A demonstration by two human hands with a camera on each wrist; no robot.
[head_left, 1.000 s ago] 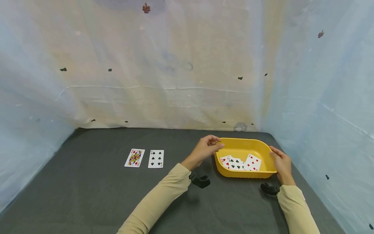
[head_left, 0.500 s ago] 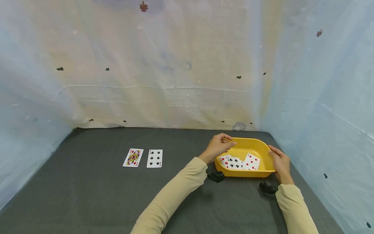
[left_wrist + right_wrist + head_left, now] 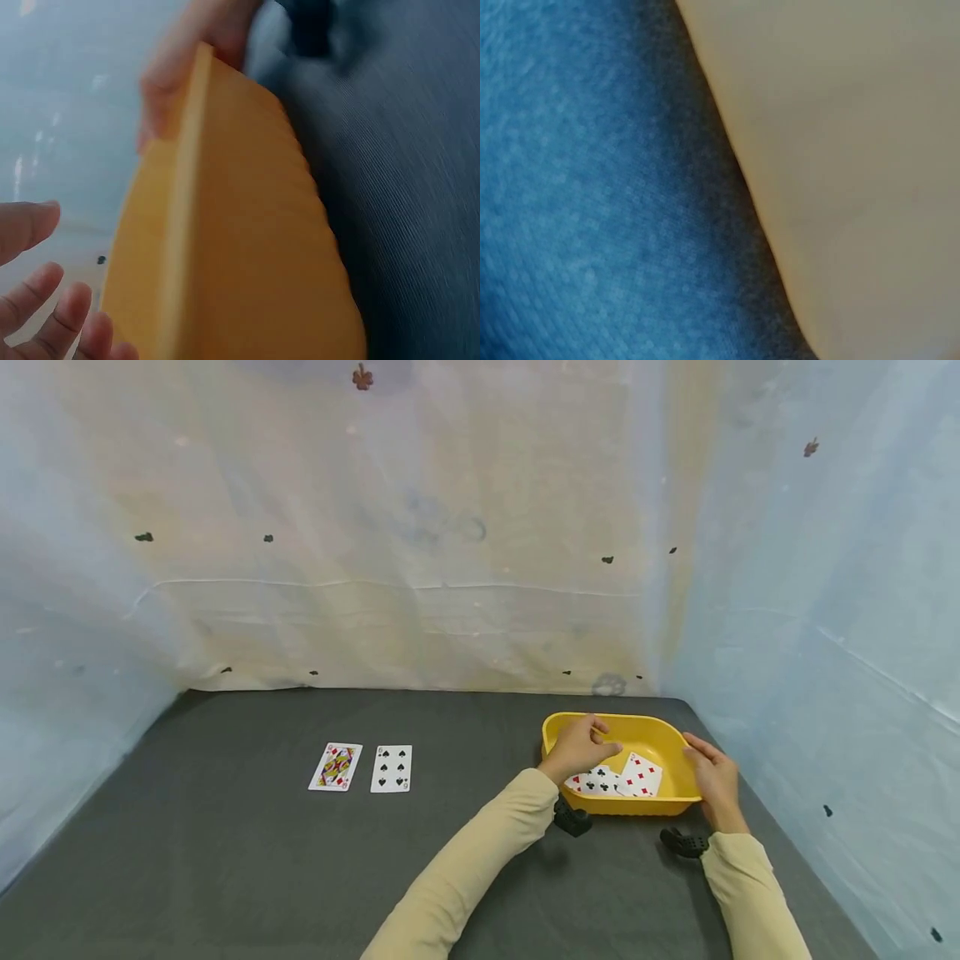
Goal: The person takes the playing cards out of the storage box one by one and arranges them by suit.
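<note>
My left hand (image 3: 579, 748) hovers over the left part of a yellow plastic tray (image 3: 637, 807), thumb and fingers parted with nothing between them. The same spread fingers (image 3: 64, 307) show beside the tray's wall (image 3: 255, 210) in the left wrist view. At the tray's right end, my right hand (image 3: 714, 785) grips the rim. Inside lie overlapping playing cards: a diamonds card (image 3: 641, 775), a clubs card (image 3: 597, 782) and a red-suited one, partly hidden by my left hand. The right wrist view is blurred; no fingers can be made out there.
Left of the tray, a face card of diamonds (image 3: 335, 767) and a six of spades (image 3: 392, 769) lie face up, side by side, on the dark grey tabletop (image 3: 262, 860). Pale hanging sheets (image 3: 450, 527) enclose the table's back and sides.
My left hand has moved right, from the tray's left rim to above its inside, and now covers part of the cards. The right hand keeps its hold on the rim.
</note>
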